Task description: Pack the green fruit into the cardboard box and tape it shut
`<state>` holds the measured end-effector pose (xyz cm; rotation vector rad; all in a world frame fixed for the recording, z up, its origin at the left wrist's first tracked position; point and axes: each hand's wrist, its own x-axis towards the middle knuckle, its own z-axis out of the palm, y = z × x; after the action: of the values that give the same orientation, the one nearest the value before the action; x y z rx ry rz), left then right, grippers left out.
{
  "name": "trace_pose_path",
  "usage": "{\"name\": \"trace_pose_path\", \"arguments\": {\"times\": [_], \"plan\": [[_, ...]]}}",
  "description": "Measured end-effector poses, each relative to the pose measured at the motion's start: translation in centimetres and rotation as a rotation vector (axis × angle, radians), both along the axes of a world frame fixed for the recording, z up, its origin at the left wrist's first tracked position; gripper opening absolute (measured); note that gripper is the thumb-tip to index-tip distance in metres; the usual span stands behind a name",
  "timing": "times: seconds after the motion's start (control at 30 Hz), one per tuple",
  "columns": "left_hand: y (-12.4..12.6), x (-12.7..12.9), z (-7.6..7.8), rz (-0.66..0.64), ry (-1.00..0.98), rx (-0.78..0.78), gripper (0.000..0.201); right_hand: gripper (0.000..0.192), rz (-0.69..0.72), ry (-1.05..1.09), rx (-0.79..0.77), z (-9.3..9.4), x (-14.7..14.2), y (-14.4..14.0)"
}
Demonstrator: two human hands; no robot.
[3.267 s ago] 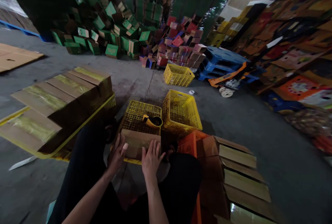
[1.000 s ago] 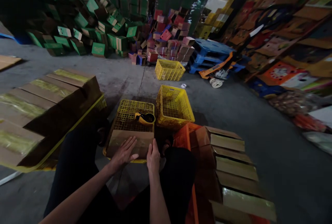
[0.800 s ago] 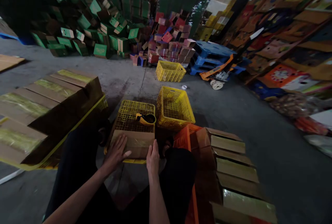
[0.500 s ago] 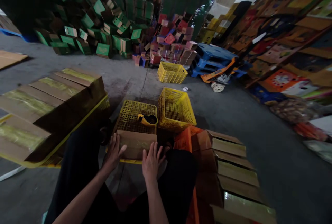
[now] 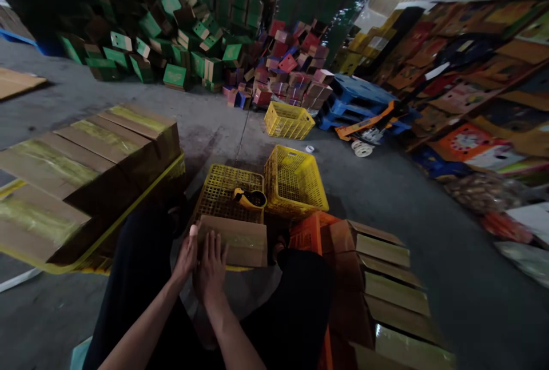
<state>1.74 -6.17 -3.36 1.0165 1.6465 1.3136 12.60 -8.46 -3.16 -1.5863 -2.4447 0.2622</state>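
Note:
A small brown cardboard box with a strip of clear tape along its top lies in front of my knees, at the near end of an upturned yellow crate. My right hand rests flat on the left part of its top, fingers stretched out. Against the box's left end is my left hand, its fingers extended and partly hidden from view. Just beyond the box, a yellow and black tape dispenser lies on the crate.
Taped boxes fill a yellow crate at left and an orange crate at right. Two more yellow crates stand ahead. Farther off are piled green boxes, pink boxes, blue pallets and an orange pallet jack.
My right hand has moved left from the box's right end to its left part, beside my left hand. My left hand has shifted to the box's left edge. The view has turned slightly.

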Motion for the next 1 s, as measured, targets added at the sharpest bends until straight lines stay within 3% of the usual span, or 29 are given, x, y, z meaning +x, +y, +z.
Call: {"name": "trace_pose_path", "arguments": {"times": [0.2, 0.37, 0.57, 0.73, 0.9, 1.0], "plan": [[0.5, -0.6, -0.2, 0.015, -0.044, 0.000, 0.075, 0.072, 0.159, 0.014, -0.028, 1.5, -1.0, 2.0], [0.5, 0.2, -0.8, -0.029, 0.019, 0.050, 0.068, 0.060, 0.092, 0.024, -0.041, 2.0, 1.7, 3.3], [-0.4, 1.8, -2.4, -0.106, 0.470, 0.060, 0.068, 0.057, -0.014, -0.027, 0.016, 2.1, 7.4, 2.9], [-1.1, 3.1, -3.0, -0.162, 0.912, 0.099, 0.066, 0.062, -0.247, -0.080, 0.027, 1.3, 12.3, 3.5], [-1.1, 4.4, -2.9, -0.146, 1.104, 0.166, 0.071, 0.072, -0.363, -0.001, 0.054, 0.1, 13.3, 4.4], [-1.1, 5.8, -2.5, -0.216, 1.138, 0.220, 0.066, 0.070, -0.386, 0.018, 0.064, 0.0, 12.7, 4.3]]}}
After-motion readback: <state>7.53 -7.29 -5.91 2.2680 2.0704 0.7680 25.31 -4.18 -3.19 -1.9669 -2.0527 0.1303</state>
